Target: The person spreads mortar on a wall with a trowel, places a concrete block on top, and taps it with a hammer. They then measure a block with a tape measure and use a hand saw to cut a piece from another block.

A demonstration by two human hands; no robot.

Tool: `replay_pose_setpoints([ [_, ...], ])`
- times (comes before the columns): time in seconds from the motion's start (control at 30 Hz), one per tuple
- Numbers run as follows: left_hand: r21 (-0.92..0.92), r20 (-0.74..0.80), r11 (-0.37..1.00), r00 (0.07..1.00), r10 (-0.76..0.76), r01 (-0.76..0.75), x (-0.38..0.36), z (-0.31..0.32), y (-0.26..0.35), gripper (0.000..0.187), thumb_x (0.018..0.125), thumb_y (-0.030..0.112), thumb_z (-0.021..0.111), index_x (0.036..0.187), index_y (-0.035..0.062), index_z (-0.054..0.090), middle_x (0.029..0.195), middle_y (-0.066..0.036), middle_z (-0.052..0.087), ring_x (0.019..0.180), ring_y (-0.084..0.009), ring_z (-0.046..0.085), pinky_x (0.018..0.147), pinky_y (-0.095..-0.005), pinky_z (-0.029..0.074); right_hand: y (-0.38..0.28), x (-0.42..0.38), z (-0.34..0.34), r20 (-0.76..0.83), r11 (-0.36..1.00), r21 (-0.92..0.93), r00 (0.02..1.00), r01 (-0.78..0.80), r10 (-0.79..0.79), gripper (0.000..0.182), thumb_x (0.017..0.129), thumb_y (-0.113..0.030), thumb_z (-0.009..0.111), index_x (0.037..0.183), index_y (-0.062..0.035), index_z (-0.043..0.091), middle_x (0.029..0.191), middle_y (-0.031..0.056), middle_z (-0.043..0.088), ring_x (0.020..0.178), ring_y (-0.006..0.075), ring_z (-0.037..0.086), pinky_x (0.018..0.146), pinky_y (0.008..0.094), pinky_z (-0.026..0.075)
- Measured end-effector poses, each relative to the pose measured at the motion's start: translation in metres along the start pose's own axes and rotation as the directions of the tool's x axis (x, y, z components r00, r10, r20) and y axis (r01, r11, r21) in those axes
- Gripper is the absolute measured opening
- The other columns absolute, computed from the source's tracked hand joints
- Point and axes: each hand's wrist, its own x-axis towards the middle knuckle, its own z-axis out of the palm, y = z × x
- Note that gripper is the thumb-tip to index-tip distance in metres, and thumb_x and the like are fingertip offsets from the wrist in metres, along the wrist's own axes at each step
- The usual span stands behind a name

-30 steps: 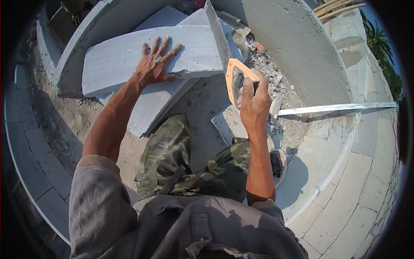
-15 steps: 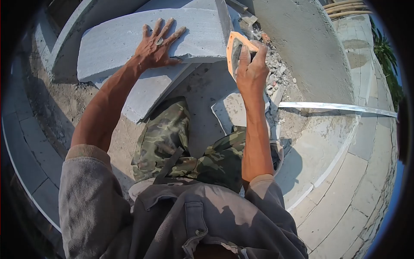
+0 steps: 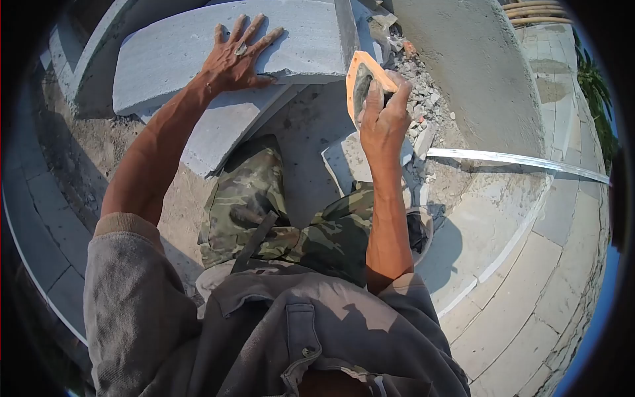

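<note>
A pale grey, curved-edged block (image 3: 165, 56), which looks like lightweight concrete, rests on another slab (image 3: 215, 135) of similar material. My left hand (image 3: 238, 63) lies flat on its top with the fingers spread, a ring on one of them. Wrapped round the orange handle of a hand saw (image 3: 352, 83), my right hand (image 3: 385, 122) is just off the block's right end. The saw's grey blade (image 3: 346, 30) runs away from me along that end, on edge. Its teeth cannot be made out, nor how deep it sits.
Broken rubble (image 3: 423, 99) lies right of the saw, beside a curved concrete wall (image 3: 456, 66). A long shiny metal strip (image 3: 503, 157) crosses the right side. A loose grey piece (image 3: 347, 159) lies before my knees, and a pale bucket (image 3: 424, 231) stands by my right forearm.
The saw handle and my right hand have come slightly toward me relative to the block. My left hand stays flat on the same spot. The whole view has shifted a little.
</note>
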Motion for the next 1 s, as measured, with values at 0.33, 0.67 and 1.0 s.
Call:
replay_pose_setpoints([
  [0.33, 0.041, 0.012, 0.999, 1.0, -0.011, 0.01, 0.006, 0.0, -0.001, 0.106, 0.06, 0.069, 0.073, 0.148, 0.0394, 0.022, 0.157, -0.005, 0.015, 0.144, -0.0321, 0.014, 0.113, -0.0624, 0.011, 0.005, 0.019, 0.012, -0.014, 0.999, 0.007, 0.999, 0.034, -0.034, 0.024, 0.096, -0.012, 0.05, 0.115, 0.0011, 0.042, 0.096, 0.025, 0.062, 0.09, 0.0385, 0.065, 0.074, 0.0438, 0.051],
  [0.67, 0.08, 0.037, 0.997, 0.999, 0.007, -0.01, 0.005, 0.001, 0.001, 0.107, 0.06, 0.069, 0.073, 0.148, 0.0374, 0.022, 0.157, -0.008, 0.015, 0.144, -0.0349, 0.013, 0.112, -0.0652, 0.01, 0.022, -0.09, -0.022, -0.049, 0.979, -0.145, 0.987, 0.146, -0.154, 0.03, 0.091, -0.004, 0.055, 0.117, 0.0045, 0.042, 0.106, 0.0264, 0.059, 0.091, 0.0369, 0.066, 0.076, 0.0403, 0.052],
  [1.0, 0.032, 0.224, 0.999, 0.974, 0.02, -0.028, 0.032, -0.018, 0.029, 0.116, 0.056, 0.063, 0.079, 0.15, 0.024, 0.024, 0.154, -0.025, 0.013, 0.14, -0.0493, 0.01, 0.103, -0.0734, 0.013, 0.013, 0.019, 0.019, -0.162, 0.983, 0.128, 0.98, 0.134, -0.113, 0.02, 0.086, -0.012, 0.063, 0.093, 0.0, 0.048, 0.071, 0.0231, 0.063, 0.073, 0.0392, 0.065, 0.057, 0.0441, 0.052],
])
